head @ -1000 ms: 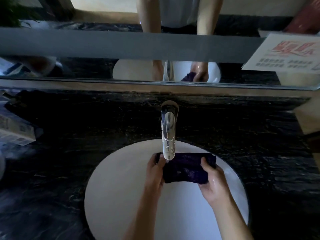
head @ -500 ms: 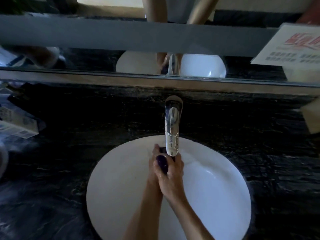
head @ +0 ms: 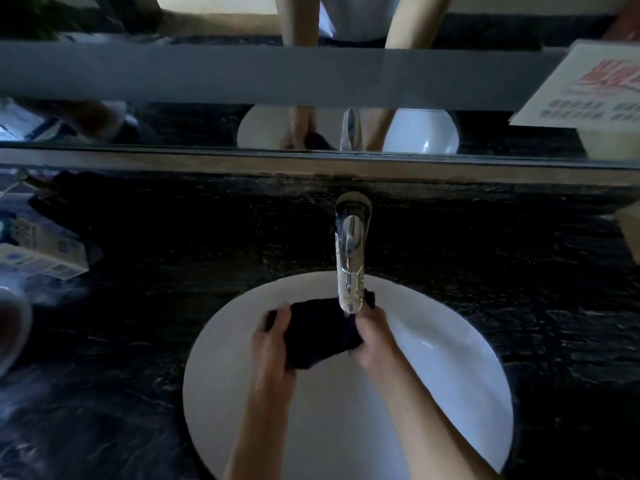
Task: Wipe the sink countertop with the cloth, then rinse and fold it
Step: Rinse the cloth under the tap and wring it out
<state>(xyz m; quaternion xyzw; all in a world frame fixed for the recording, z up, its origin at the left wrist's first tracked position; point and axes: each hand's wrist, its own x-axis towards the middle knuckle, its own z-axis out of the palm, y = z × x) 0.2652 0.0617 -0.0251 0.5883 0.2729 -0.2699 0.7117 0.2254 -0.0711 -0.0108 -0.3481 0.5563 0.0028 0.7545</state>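
A dark purple cloth is held bunched over the white oval sink basin, just under the spout of the chrome faucet. My left hand grips the cloth's left side, fingers curled over its top edge. My right hand grips its right side, right below the spout. Both hands look wet. The black marble countertop surrounds the basin. I cannot tell whether water is running.
A white and blue box lies on the counter at the far left, with a round white object in front of it. A mirror runs along the back wall, and a printed card shows at the upper right.
The hands, pressed together around the balled cloth half a second ago, have moved apart, and the cloth is spread wider between them. One second ago it was stretched out flat.
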